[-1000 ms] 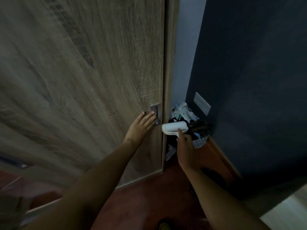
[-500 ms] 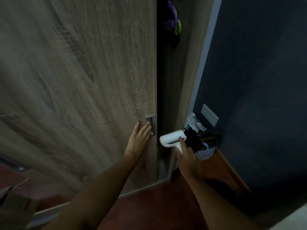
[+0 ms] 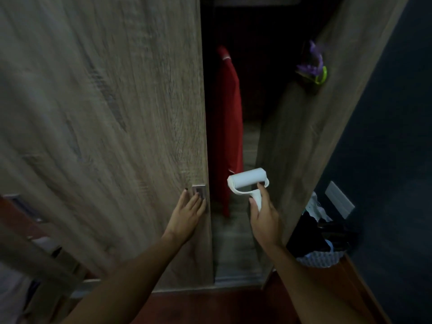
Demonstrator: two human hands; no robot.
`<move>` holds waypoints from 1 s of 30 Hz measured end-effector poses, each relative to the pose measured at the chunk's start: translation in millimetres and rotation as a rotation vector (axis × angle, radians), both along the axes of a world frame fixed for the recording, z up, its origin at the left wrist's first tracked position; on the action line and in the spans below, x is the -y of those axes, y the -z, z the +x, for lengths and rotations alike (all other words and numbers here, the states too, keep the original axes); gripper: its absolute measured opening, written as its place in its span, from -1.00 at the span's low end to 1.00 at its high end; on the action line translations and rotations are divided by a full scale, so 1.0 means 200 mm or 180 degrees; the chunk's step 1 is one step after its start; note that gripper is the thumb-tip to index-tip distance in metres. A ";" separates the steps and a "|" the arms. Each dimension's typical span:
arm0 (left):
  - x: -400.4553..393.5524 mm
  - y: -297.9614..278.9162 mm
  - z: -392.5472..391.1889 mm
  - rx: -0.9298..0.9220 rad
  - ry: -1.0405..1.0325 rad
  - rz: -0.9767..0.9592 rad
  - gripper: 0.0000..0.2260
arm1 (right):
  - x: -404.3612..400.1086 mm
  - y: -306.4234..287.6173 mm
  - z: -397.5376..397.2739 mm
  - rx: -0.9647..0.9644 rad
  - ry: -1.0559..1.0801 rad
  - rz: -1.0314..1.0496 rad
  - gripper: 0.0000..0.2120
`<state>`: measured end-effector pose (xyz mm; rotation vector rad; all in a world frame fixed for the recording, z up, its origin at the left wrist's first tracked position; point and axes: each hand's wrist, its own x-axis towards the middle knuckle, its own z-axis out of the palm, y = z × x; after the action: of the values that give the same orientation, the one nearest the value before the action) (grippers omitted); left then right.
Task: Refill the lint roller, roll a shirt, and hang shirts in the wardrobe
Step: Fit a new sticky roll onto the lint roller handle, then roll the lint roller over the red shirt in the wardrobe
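Note:
A wooden sliding wardrobe door (image 3: pixel 105 127) fills the left of the view, slid partly aside. My left hand (image 3: pixel 188 216) presses flat against it, fingertips at the small metal recessed handle (image 3: pixel 199 191). My right hand (image 3: pixel 265 218) grips the handle of a white lint roller (image 3: pixel 248 180), holding it up in front of the dark gap. Inside the wardrobe a red shirt (image 3: pixel 228 127) hangs close to the door's edge.
The wardrobe's right side panel (image 3: pixel 311 127) carries a purple and green object (image 3: pixel 312 65). A basket of clothes (image 3: pixel 318 239) sits on the reddish floor by the dark blue wall (image 3: pixel 385 148), under a white wall plate (image 3: pixel 339 199).
The door has slid left under my left hand, widening the gap and showing the red shirt. My right hand has raised the lint roller toward the opening.

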<state>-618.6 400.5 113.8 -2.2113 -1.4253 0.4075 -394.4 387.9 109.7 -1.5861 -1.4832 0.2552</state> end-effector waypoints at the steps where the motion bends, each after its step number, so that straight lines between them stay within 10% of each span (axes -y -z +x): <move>1: 0.01 0.00 -0.05 0.0070 -0.0065 0.0002 -0.38 | -0.01 -0.01 -0.03 -0.0014 -0.0058 -0.0001 -0.53; 30: 0.09 -0.03 -0.78 0.0494 -0.1679 -0.0267 -0.25 | 0.07 -0.02 -0.44 -0.0200 -0.0492 -0.0213 -0.56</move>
<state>-775.4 381.7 120.7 -1.9375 -2.1149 0.4819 -482.2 374.1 113.3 -1.5035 -1.5644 0.4434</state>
